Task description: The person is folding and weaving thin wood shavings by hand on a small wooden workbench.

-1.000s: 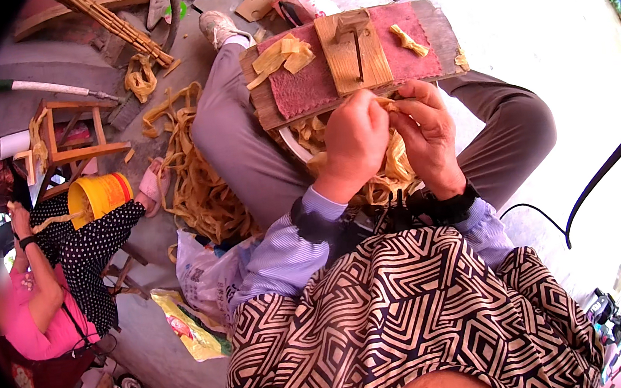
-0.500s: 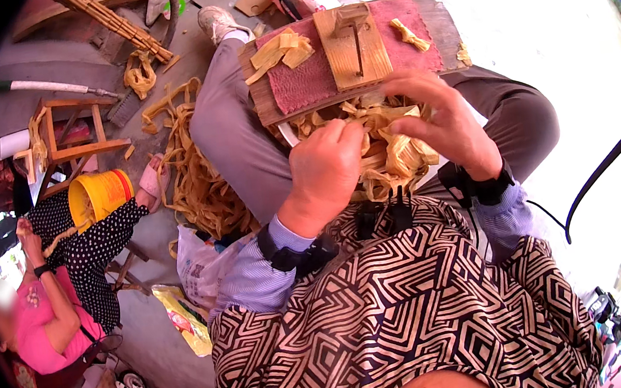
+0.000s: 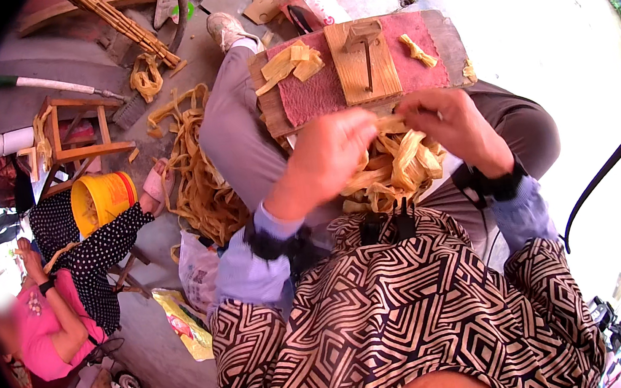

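Observation:
Over a heap of pale yellow, flat, pliable strips (image 3: 407, 164) in my lap, both hands are close together. My left hand (image 3: 329, 157) is closed in a pinch, its fingertips slightly blurred. My right hand (image 3: 460, 127) is also closed, thumb against fingers. A short yellowish strip (image 3: 389, 121) runs between them; its ends are hidden in the fingers. Just beyond is a wooden board (image 3: 455, 47) with a red cloth (image 3: 307, 98) and a small wood block (image 3: 354, 74) bearing a bent metal piece (image 3: 368, 57). Folded strips (image 3: 294, 62) and a tied bundle (image 3: 418, 51) lie on the cloth.
More strips (image 3: 205, 175) are heaped on the floor left of my leg, near a plastic bag (image 3: 198, 268). Farther left, a co-worker in pink (image 3: 61, 322) sits by a yellow bucket (image 3: 108, 198) and a wooden stool (image 3: 95, 151). A black cable (image 3: 606, 164) arcs at the right.
My right hand, open and raised before, has closed and come in toward my left hand. A strip now spans between them. The whole view has shifted slightly.

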Motion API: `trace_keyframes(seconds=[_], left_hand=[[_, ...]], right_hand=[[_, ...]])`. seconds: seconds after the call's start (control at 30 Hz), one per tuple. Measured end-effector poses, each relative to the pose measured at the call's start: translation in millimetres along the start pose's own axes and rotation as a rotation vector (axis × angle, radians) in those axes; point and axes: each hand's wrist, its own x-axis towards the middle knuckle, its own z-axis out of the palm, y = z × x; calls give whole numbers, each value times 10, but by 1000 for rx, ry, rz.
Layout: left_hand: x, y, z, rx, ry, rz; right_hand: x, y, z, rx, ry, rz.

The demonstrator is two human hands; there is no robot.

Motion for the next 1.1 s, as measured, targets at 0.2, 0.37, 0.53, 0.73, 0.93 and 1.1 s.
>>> trace_keyframes(seconds=[0.2, 0.37, 0.53, 0.73, 0.93, 1.1], left_hand=[[537, -536, -104, -256, 163, -130], [706, -738, -16, 54, 286, -33], [710, -729, 29, 527, 516, -60], [288, -690, 160, -160, 219, -259], [64, -81, 391, -551, -106, -403], [-380, 962, -147, 4, -129, 149]], right_hand=[[495, 355, 24, -49, 254, -84], [643, 507, 95, -217, 287, -121], [619, 552, 185, -539, 328, -170], [279, 289, 316, -381, 344, -457], [288, 317, 462, -335, 548, -221], [-266, -412, 100, -216, 218, -327]])
